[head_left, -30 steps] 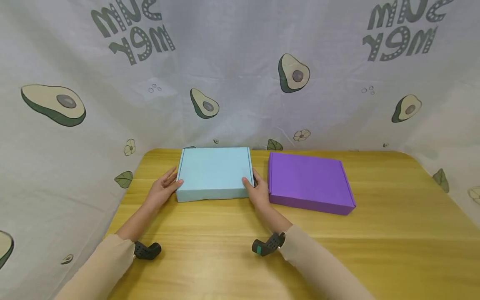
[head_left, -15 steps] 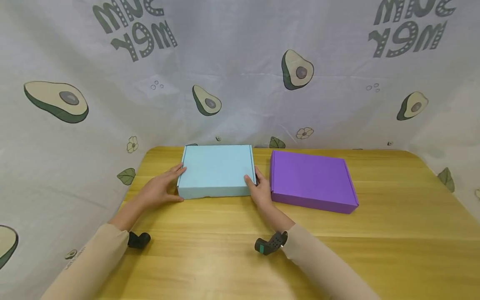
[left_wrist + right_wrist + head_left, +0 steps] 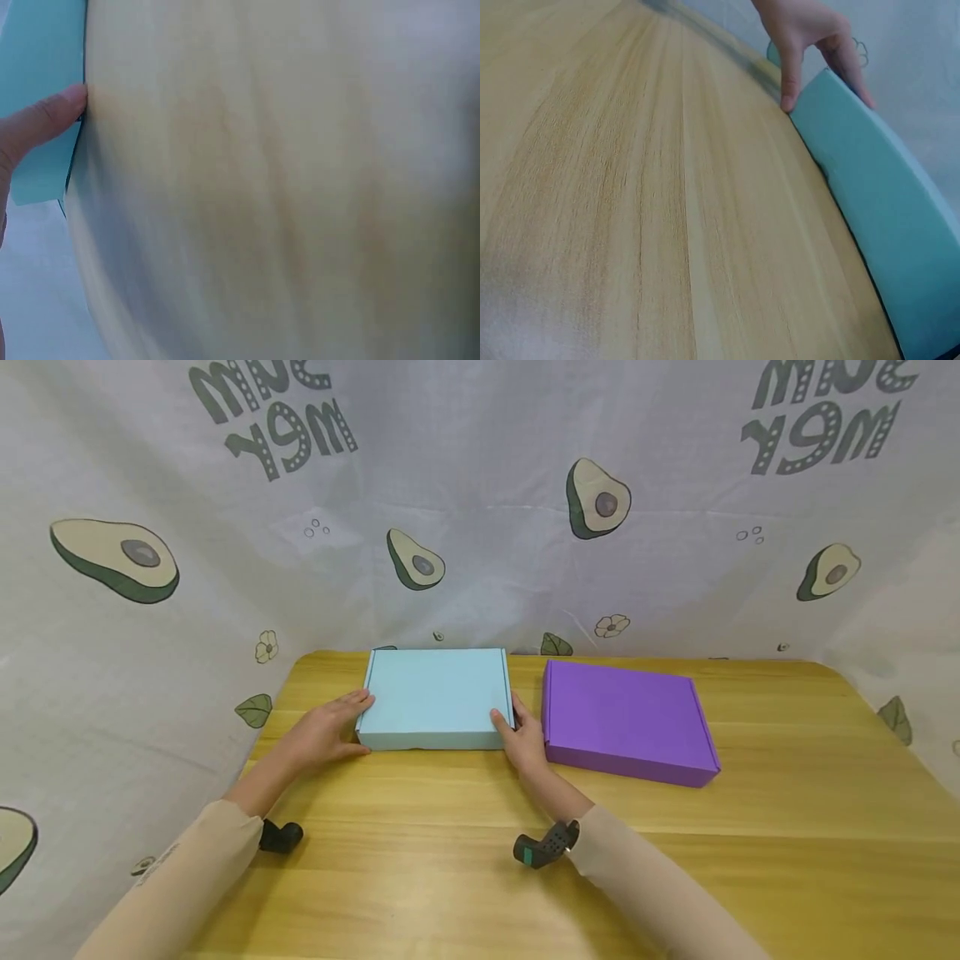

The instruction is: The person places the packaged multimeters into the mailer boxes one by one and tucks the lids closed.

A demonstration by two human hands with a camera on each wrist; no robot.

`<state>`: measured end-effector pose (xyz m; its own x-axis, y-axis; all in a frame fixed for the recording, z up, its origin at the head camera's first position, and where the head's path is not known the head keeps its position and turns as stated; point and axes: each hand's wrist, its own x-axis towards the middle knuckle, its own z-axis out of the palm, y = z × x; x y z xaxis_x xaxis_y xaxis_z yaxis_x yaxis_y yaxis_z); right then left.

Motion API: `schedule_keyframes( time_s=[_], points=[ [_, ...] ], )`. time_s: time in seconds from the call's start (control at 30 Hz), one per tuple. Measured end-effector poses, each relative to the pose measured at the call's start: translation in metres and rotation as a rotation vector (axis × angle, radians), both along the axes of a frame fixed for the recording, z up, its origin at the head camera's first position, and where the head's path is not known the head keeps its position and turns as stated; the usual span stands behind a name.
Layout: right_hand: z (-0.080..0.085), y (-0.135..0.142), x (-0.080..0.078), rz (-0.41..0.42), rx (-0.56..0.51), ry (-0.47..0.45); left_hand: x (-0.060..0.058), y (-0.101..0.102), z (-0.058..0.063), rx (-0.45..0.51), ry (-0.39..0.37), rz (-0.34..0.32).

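A light blue cardboard box, its lid down, lies flat near the back of the table, between both hands. My left hand grips its front left corner, fingertips on the lid's edge and thumb low at the front. That thumb shows against the blue front wall in the left wrist view. At the opposite end, my right hand holds the front right corner, thumb on top and other fingers down along the side, partly hidden. In the right wrist view the left hand spans the box's far corner.
A purple cardboard box, also with its lid down, lies slightly askew just right of my right hand. The wooden table ends at the back against a white curtain printed with avocados.
My left hand has shifted its grip: the thumb went from the lid down to the front bottom edge, fingers up onto the lid. The blue box's front edge has straightened slightly. The right hand keeps its hold.
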<state>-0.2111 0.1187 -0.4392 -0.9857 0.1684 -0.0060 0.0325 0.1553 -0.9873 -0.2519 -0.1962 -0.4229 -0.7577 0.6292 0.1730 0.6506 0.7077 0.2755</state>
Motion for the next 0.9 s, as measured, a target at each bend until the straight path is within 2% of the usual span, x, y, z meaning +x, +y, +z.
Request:
schedule_keyframes(
  time_s=[0.1,0.47,0.73,0.9],
  points=[
    [0.002,0.0,0.0,0.005,-0.006,-0.002,0.002,0.002,0.002,-0.01,0.024,-0.002],
    [0.002,-0.001,0.0,0.005,-0.004,-0.015,0.003,0.006,0.009,-0.053,0.025,-0.004],
    [0.001,-0.002,0.0,0.007,0.005,-0.018,0.002,0.007,0.021,-0.117,-0.005,-0.011],
    [0.001,-0.002,-0.001,0.003,0.001,-0.023,0.001,0.007,0.025,-0.126,-0.023,-0.014]
  ],
)
